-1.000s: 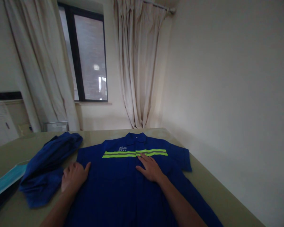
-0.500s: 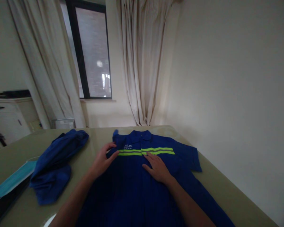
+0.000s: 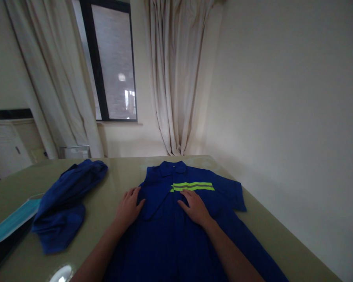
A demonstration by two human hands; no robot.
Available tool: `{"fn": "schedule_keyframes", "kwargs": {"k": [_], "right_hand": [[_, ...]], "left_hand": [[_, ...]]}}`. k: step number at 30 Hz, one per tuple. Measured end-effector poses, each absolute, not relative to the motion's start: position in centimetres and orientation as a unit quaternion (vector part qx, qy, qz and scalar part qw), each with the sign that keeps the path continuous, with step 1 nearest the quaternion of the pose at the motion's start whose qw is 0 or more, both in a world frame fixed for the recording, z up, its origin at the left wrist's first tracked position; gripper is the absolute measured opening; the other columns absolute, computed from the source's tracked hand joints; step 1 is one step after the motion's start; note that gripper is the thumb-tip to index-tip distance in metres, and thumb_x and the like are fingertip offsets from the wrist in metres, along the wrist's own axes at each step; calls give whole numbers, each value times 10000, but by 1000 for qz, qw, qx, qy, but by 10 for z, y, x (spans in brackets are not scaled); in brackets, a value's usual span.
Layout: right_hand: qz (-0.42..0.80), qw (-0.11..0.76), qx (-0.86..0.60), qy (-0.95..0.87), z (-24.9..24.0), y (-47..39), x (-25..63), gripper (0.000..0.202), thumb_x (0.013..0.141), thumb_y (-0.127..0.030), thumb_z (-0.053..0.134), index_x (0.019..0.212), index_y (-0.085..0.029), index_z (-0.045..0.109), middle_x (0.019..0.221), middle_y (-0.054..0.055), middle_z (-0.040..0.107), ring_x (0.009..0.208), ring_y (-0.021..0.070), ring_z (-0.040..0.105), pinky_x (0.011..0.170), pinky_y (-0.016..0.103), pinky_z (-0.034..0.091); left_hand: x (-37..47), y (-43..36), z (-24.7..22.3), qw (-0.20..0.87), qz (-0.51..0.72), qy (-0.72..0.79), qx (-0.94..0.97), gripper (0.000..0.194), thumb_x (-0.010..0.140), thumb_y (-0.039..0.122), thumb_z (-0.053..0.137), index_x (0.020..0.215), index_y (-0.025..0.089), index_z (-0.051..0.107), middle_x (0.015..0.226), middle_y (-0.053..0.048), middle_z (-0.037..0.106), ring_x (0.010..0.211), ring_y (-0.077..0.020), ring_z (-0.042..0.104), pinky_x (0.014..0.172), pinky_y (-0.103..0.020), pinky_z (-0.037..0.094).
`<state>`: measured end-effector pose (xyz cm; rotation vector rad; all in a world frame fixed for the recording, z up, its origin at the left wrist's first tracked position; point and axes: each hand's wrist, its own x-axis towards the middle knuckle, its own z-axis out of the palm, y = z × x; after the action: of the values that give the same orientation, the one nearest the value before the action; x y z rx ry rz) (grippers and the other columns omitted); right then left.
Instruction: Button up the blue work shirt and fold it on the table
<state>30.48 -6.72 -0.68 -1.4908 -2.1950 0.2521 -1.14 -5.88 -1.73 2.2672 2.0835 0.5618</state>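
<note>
Pressing flat at lower centre, the left hand (image 3: pixel 128 207) and right hand (image 3: pixel 195 206) rest with released fingers on the blue shirt (image 3: pixel 176 239).

A glossy, pale olive worktop (image 3: pixel 111 219) is being reflected on by window light near its front edge. A blue work shirt (image 3: pixel 176 235) with yellow-green stripes is being carried flat on it, collar toward the far edge. A crumpled blue garment (image 3: pixel 66 201) is lying to the left, well apart. A light blue face mask (image 3: pixel 11 223) is lying just beside that, at the left edge.
</note>
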Motion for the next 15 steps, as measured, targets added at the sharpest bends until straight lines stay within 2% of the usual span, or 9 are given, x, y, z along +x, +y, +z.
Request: {"fn": "schedule_keyframes", "kwargs": {"k": [3, 5, 8, 9, 10, 13, 15], "right_hand": [[90, 234, -542, -802, -6, -67, 304, 497, 1016, -521, 482, 1374, -203, 618, 1423, 121, 605, 1338, 282, 519, 1130, 426, 384], [89, 235, -543, -801, -7, -67, 304, 488, 1016, -514, 482, 1370, -208, 619, 1418, 121, 609, 1333, 283, 523, 1127, 428, 386], [83, 241, -540, -802, -11, -66, 305, 478, 1014, -507, 487, 1365, -211, 621, 1404, 117, 618, 1324, 276, 530, 1129, 420, 388], [81, 243, -538, -803, -12, -66, 306, 476, 1014, -505, 489, 1365, -211, 620, 1402, 115, 619, 1322, 273, 531, 1130, 417, 388], [78, 243, -536, -804, -13, -65, 306, 475, 1014, -502, 491, 1365, -210, 619, 1403, 113, 619, 1321, 272, 531, 1129, 417, 389], [68, 241, -539, -804, -16, -64, 306, 462, 1015, -492, 495, 1356, -207, 621, 1403, 110, 618, 1318, 276, 530, 1129, 430, 389], [64, 239, -543, -803, -16, -64, 305, 450, 1016, -486, 495, 1346, -210, 626, 1401, 106, 620, 1314, 279, 531, 1128, 433, 389]], "left_hand": [[-18, -55, -6, 43, 166, 679, 713, 351, 946, 351, 459, 1159, 157, 661, 1193, -144, 669, 1144, -290, 632, 1046, -419, 459], [-24, -53, 1, 91, 150, 666, 725, 284, 943, 321, 442, 999, 171, 676, 1091, -129, 683, 1068, -274, 653, 997, -405, 482], [-40, -55, 14, 130, 132, 643, 743, 231, 892, 226, 459, 967, 179, 673, 1064, -108, 699, 1031, -236, 669, 973, -355, 497], [-48, -57, 19, 148, 122, 629, 753, 259, 839, 187, 499, 1031, 180, 672, 1109, -98, 699, 1030, -219, 675, 970, -329, 503], [-55, -59, 24, 171, 107, 613, 764, 378, 773, 155, 539, 1132, 183, 655, 1182, -90, 689, 1043, -208, 677, 970, -310, 509], [-71, -66, 36, 227, 56, 574, 785, 830, 612, 130, 608, 1430, 201, 488, 1419, -94, 588, 1194, -235, 640, 1034, -321, 500], [-71, -68, 38, 213, 43, 566, 795, 918, 592, 135, 602, 1492, 182, 428, 1491, -113, 537, 1332, -260, 555, 1139, -345, 424]]}}
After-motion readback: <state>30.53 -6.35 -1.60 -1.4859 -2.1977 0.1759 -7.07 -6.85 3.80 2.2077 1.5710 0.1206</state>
